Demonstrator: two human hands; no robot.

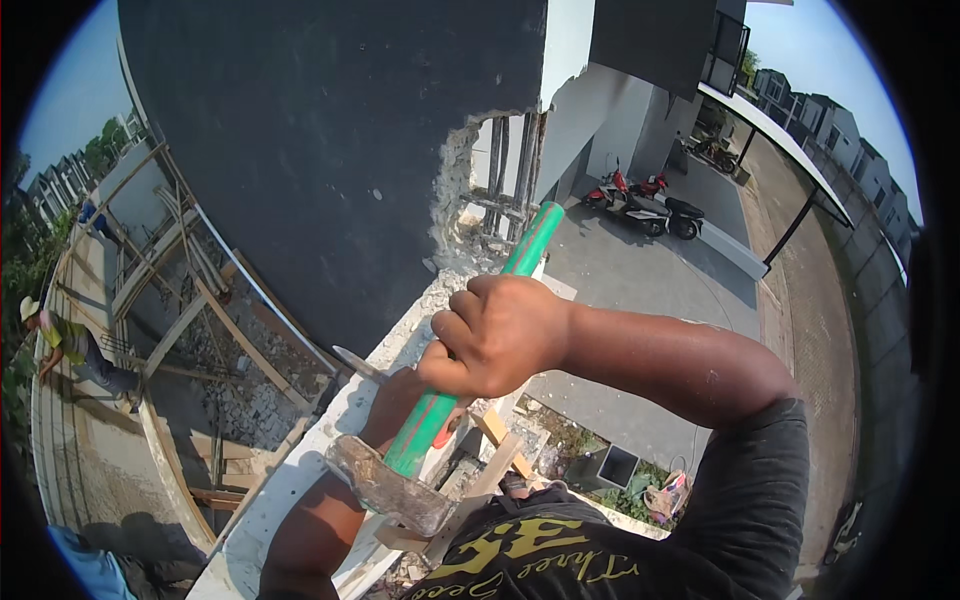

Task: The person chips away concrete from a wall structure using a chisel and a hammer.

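My right hand (499, 337) is wrapped around the green pipe handle (536, 236) of a hammer, which has red stripes along it. The worn metal hammer head (390, 484) hangs at the lower end, close to my torso. Below the handle, my left hand (397, 405) grips a chisel, partly hidden by the hammer and my right hand. The chisel's metal tip (356, 362) pokes out to the left, and a red part (446, 435) shows on the other side. Beneath both hands runs the rough white top of a wall (412, 322).
A dark wall (337, 150) ahead has a broken opening with exposed rebar (499, 172). Timber pieces (487, 472) stand beside my torso. At left are wooden scaffolding (225, 330), rubble (262, 405) and a co-worker (71, 341) bending over. Motorbikes (637, 210) are parked below right.
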